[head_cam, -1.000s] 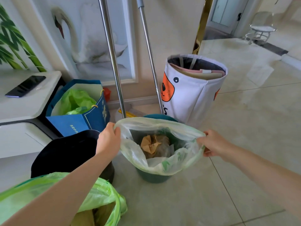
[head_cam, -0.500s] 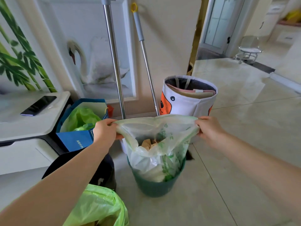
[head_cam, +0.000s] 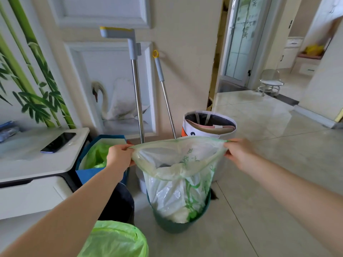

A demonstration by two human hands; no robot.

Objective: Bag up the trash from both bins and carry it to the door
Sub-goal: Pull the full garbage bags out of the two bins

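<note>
A pale green see-through trash bag (head_cam: 178, 182) hangs partly lifted out of a dark green bin (head_cam: 176, 223) on the floor. Its mouth is stretched wide. My left hand (head_cam: 118, 157) grips the bag's left rim and my right hand (head_cam: 237, 153) grips the right rim. White crumpled rubbish shows inside the bag. A second, bright green bag (head_cam: 115, 240) sits at the bottom edge beside a black bin (head_cam: 120, 203), mostly hidden by my left arm.
Two mop handles (head_cam: 137, 101) lean on the wall behind the bin. A white fabric basket (head_cam: 209, 125) stands behind right, a blue paper bag (head_cam: 89, 173) behind left. A white cabinet (head_cam: 37, 164) with a phone (head_cam: 58, 141) stands left. A doorway (head_cam: 241, 43) opens at the back right.
Both hands have raised the bag's rim higher, drawing the bag further out of the dark green bin. The view has tilted upward.
</note>
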